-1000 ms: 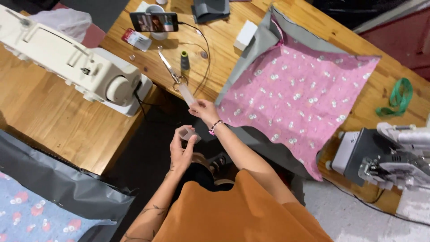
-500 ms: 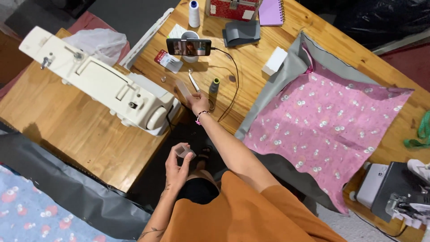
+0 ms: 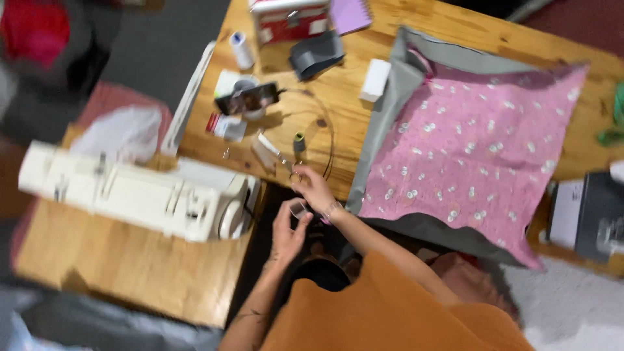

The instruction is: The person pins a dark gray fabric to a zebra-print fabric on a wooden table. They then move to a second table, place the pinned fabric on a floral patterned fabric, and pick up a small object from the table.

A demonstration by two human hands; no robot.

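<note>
Left hand (image 3: 288, 227) pinches one small clear bobbin (image 3: 299, 208); right hand (image 3: 315, 190) closed on one scissors (image 3: 276, 153) (blurred)

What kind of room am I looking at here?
Most likely a home or small sewing workshop: a white sewing machine on a wooden table, pink patterned fabric over grey cloth, and a thread spool.

wooden table (image 3: 494, 32) under pink fabric (image 3: 474, 143), sewing machine (image 3: 143, 195)
</note>
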